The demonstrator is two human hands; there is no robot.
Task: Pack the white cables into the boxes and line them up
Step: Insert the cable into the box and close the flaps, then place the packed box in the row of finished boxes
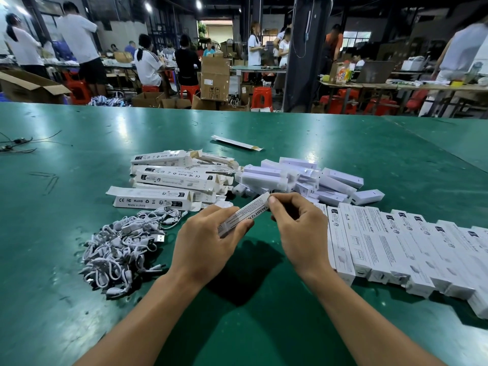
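Above the green surface point(79, 159), both hands are holding one slim white box point(244, 213). The left hand point(208, 241) is gripping its near end while the right hand point(298, 228) is pinching the far end, apparently closing the flap. Whether a cable is lying inside cannot be told. To the right, a row of closed boxes point(396, 249) is lying side by side, so a good share seems done. Much is waiting: the heap of white cables point(124, 247) is sitting at the left, near a pile of open boxes point(171, 180).
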